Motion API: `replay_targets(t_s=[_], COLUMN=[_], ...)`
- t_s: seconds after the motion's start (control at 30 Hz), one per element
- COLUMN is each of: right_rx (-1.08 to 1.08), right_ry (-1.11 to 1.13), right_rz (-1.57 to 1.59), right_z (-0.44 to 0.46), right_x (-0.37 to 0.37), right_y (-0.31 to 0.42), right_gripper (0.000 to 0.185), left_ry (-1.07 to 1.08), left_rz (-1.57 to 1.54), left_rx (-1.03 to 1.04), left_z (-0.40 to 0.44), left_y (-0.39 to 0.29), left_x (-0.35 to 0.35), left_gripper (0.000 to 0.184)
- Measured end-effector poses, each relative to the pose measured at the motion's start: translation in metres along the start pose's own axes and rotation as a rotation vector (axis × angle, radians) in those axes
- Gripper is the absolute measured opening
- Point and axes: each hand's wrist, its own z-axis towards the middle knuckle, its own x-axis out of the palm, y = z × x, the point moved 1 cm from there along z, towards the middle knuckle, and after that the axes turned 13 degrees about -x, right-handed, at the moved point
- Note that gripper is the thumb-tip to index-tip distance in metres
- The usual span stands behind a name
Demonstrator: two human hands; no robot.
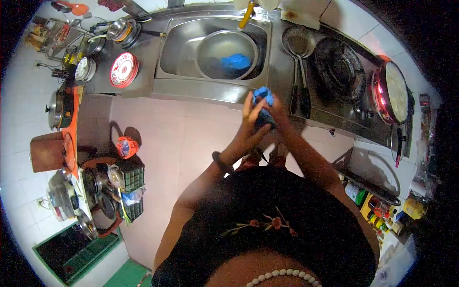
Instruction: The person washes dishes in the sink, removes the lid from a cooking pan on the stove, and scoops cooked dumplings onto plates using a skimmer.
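A crumpled blue cloth (pixel 263 97) is held between my two hands, just in front of the counter edge below the sink. My left hand (pixel 249 123) has its fingers curved round the cloth's left side. On the right side my right hand (pixel 281 116) is closed against the same cloth, its fingertips partly hidden. Beyond them, a round metal basin (pixel 203 53) stands in the steel sink (pixel 178 56), and another blue cloth (pixel 235 61) lies inside it. A yellow-handled tap (pixel 246 15) is above the basin.
Red-rimmed plates (pixel 124 70) sit left of the sink. To the right are two long-handled strainers (pixel 299 45), a black stove burner (pixel 338 67) and a red pan (pixel 391 91). Green crates (pixel 133 174) and an orange container (pixel 126 147) stand at the left.
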Motion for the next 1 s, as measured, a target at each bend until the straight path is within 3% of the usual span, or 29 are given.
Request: replay_targets(t_s=[0.03,0.07,0.1,0.17,0.2,0.3,0.37,0.4,0.47,0.53,0.57,0.63,0.73,0.8,0.9,0.93,0.97,1.0], right_rx=[-0.020,-0.070,-0.116,-0.185,-0.253,-0.392,-0.409,-0.422,-0.321,-0.202,-0.230,-0.293,-0.043,-0.012,0.172,0.238,0.268,0.292], right_ry=[0.049,0.001,-0.050,0.036,0.113,-0.102,-0.085,-0.072,-0.027,0.058,-0.037,-0.228,-0.212,0.025,-0.051,-0.063,-0.149,-0.248], right_rz=[-0.301,-0.342,-0.383,-0.983,-1.325,-1.061,-1.320,-1.447,-1.437,-1.425,-1.414,-1.389,-1.497,-1.660,-1.305,-1.183,-0.935,-0.692], right_z=[0.018,0.027,0.038,0.045,0.049,0.045,0.028,0.017,0.006,0.005,0.009,0.019,0.035,0.044,0.062,0.063,0.064,0.065], right_x=[0.012,0.008,0.000,-0.031,-0.042,-0.030,-0.014,-0.008,0.000,0.010,0.008,-0.004,-0.021,-0.032,-0.030,-0.030,-0.035,-0.040], right_y=[0.065,0.072,0.070,0.051,0.050,0.050,0.038,0.027,0.020,0.042,0.038,0.017,-0.017,-0.034,-0.006,0.002,-0.005,-0.012], right_gripper=[0.055,0.058,0.062,0.066,0.067,0.063,0.058,0.056,0.049,0.050,0.051,0.052,0.050,0.052,0.047,0.045,0.045,0.044], left_ry=[-0.013,-0.030,-0.068,-0.144,-0.155,-0.162,-0.219,-0.268,-0.401,-0.508,-0.541,-0.532,-0.485,-0.344,-0.265,-0.236,-0.125,-0.104], left_rz=[0.053,0.072,-0.006,-0.163,0.026,0.009,0.002,0.004,0.049,-0.151,-0.142,-0.186,-0.252,-0.293,-0.324,-0.290,-0.140,-0.126], left_rx=[0.002,-0.015,-0.192,-0.525,-0.411,-0.664,-0.599,-0.448,-0.541,-0.411,-0.430,-0.467,-0.561,-0.520,-0.561,-0.443,-0.593,-0.629], left_z=[-0.011,-0.019,-0.031,-0.057,-0.076,-0.101,-0.106,-0.110,-0.084,-0.072,-0.066,-0.062,-0.057,-0.060,-0.058,-0.064,-0.059,-0.062], left_y=[0.003,0.012,0.030,0.068,0.097,0.085,0.092,0.108,0.050,0.034,0.031,0.035,0.057,0.085,0.092,0.122,0.058,0.068], left_x=[-0.007,-0.016,-0.022,-0.026,-0.033,-0.054,-0.082,-0.101,-0.128,-0.150,-0.160,-0.164,-0.155,-0.132,-0.091,-0.081,-0.084,-0.083], left_gripper=[0.050,0.049,0.048,0.047,0.043,0.039,0.040,0.040,0.039,0.039,0.038,0.038,0.035,0.032,0.031,0.031,0.031,0.032])
